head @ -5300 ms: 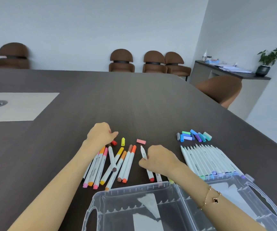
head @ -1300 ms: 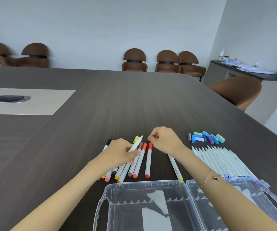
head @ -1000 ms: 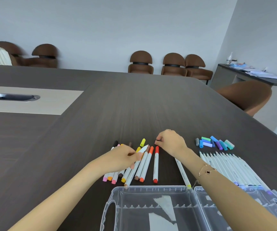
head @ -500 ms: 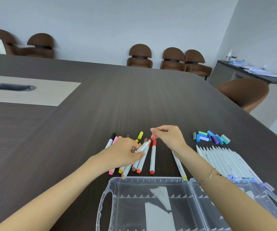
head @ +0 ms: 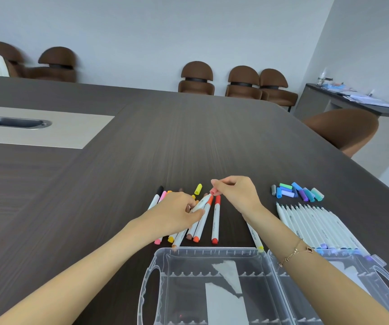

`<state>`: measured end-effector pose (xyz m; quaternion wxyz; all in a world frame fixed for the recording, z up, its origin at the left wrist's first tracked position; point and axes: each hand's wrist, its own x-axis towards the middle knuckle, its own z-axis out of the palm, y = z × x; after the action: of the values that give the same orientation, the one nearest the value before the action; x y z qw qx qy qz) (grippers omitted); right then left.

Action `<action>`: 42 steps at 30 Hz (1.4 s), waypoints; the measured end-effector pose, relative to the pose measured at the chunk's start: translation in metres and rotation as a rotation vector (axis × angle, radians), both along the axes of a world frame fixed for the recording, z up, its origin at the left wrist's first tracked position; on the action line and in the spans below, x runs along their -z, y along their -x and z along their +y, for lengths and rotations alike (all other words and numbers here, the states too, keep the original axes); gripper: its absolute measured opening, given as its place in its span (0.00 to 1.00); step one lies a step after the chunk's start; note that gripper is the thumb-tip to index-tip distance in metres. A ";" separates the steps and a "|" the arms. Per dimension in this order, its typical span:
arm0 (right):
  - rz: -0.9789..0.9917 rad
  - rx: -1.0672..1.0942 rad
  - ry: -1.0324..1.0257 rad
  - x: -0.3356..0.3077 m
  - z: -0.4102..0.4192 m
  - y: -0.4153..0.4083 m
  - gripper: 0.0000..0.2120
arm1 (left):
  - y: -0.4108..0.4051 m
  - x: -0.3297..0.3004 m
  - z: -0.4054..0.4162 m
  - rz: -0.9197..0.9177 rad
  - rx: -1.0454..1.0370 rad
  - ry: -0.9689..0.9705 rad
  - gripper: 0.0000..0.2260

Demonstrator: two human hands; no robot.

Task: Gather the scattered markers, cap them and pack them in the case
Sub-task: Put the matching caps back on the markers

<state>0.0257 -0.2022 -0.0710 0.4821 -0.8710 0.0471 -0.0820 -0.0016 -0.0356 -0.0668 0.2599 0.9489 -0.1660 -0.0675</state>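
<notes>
between the 2 hands, just ahead of the left hand [head: 177,213], we find the relation that governs the coming move: the bare tip of a white marker [head: 200,204] lies almost touching the open mouth of a pink cap [head: 213,190]. the left hand grips this marker by its barrel, fingers curled round it; its long axis runs up and to the right, away from the body, toward the right hand [head: 237,193]. the right hand pinches the cap between thumb and fingertips, holding it just beyond and right of the tip. we judge that the cap hand is the nearer to the joint and need only slide down along the marker's axis.

under and beside the left hand lies a fan of capped markers [head: 215,222], long axes pointing away from us. a loose yellow cap [head: 198,189] sits just ahead of the left hand. well to the right of the right hand we see a pile of loose caps [head: 296,192], and nearer us a row of uncapped markers [head: 315,227]. the open clear case [head: 212,252] lies under both forearms, its rim just behind the markers' near ends. ahead of the hands the table [head: 188,141] offers free room; the table's right edge is well apart.
</notes>
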 end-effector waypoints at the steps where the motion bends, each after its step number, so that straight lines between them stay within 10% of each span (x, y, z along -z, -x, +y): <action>1: 0.007 -0.008 0.013 0.000 0.000 0.000 0.12 | 0.000 0.000 0.000 -0.003 0.001 -0.002 0.11; 42: -0.020 0.071 -0.117 0.007 0.005 0.002 0.12 | -0.003 0.003 0.004 0.041 -0.004 0.016 0.12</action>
<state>0.0241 -0.1973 -0.0782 0.5294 -0.8382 0.0781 -0.1050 0.0016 -0.0321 -0.0696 0.2711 0.9454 -0.1593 -0.0851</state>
